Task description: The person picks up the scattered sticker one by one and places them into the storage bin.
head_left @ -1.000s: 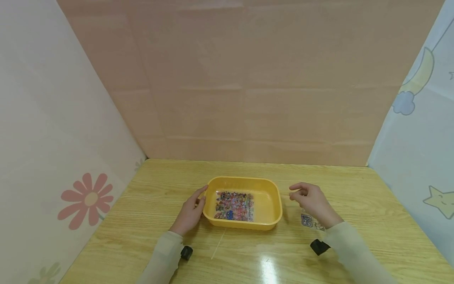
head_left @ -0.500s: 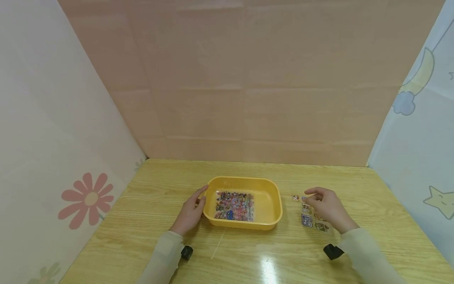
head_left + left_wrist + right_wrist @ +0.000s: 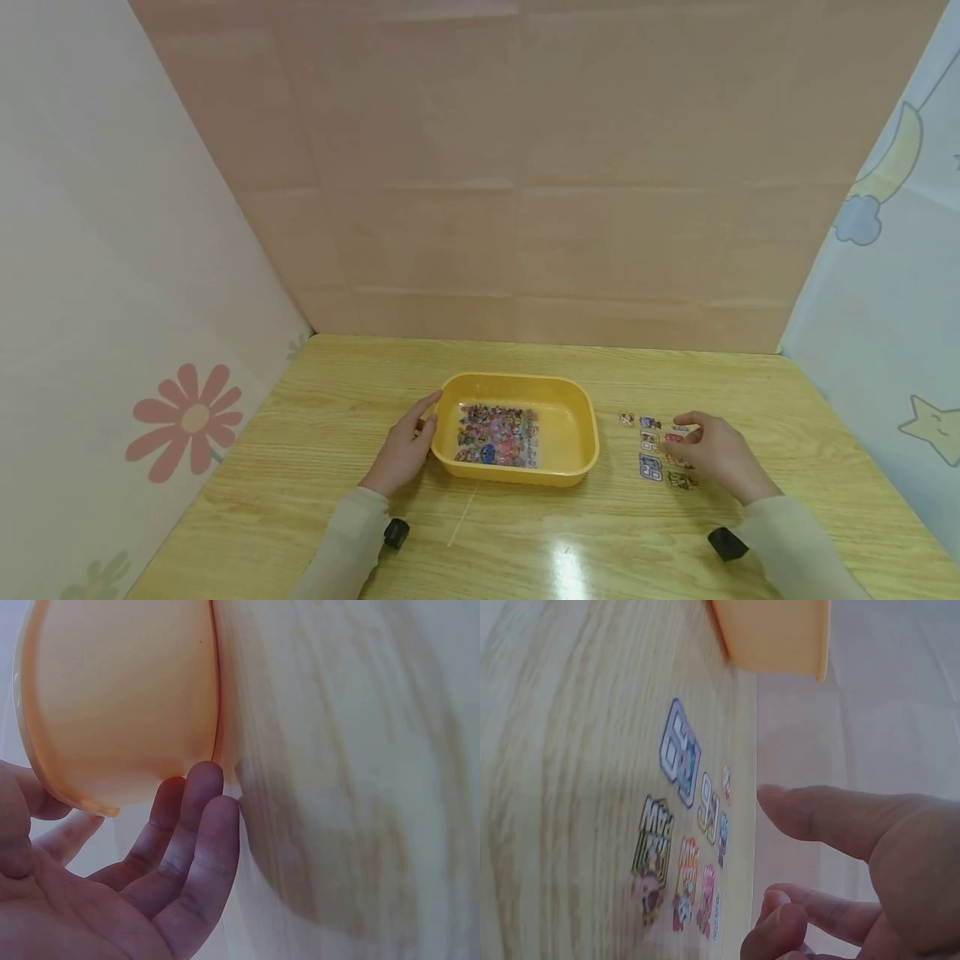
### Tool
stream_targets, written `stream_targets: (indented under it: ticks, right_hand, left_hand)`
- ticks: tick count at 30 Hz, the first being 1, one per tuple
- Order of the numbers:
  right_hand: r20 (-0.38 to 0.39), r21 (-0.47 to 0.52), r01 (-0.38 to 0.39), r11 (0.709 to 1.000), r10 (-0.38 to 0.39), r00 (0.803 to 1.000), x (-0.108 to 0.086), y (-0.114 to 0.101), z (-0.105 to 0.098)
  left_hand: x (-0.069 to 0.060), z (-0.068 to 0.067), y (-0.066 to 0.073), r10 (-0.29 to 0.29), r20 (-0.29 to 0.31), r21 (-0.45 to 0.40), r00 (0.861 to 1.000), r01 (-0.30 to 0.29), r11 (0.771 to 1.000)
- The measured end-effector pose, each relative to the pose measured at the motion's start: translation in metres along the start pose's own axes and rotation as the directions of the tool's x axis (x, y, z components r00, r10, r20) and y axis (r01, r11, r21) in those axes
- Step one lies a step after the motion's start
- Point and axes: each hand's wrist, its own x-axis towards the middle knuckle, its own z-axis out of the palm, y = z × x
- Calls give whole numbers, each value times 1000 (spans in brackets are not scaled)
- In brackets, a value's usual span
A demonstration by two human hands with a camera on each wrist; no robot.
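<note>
A yellow plastic tray [image 3: 566, 477] stands on the table, with a pile of colourful printed stickers [image 3: 495, 435] in its left and middle part. My left hand [image 3: 401, 450] holds the tray's left end; in the left wrist view its fingertips [image 3: 202, 780] touch the outer wall near the base. Right of the tray, a clear sticker sheet [image 3: 681, 754] lies flat, printed with numbers and small cartoon figures. My right hand [image 3: 712, 454] is above the sheet's right part and hides some of it. The right wrist view shows its thumb and fingers apart, nothing between them.
A thin pale strip [image 3: 462, 517] lies on the wooden table [image 3: 360, 375] in front of the tray. A tan backdrop [image 3: 510, 250] rises behind the table, with patterned walls at left and right. Black wrist devices [image 3: 727, 543] sit below both hands.
My right hand has moved right and toward me, away from the tray's right side, uncovering more of the stickers on the sheet. The left hand and tray have stayed in place.
</note>
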Motion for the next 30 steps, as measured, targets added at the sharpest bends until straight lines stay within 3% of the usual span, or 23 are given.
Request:
stream_targets:
  ticks: [16,30]
  right_hand:
    - [111,-163,-71,984,90,990,4,20,-1]
    - [119,-206,-75,976,101,988,6,22,-1]
  left_hand:
    - [0,0,-1,-4,9,-2,1000,4,1000]
    - [0,0,0,-9,6,5,1000,9,1000]
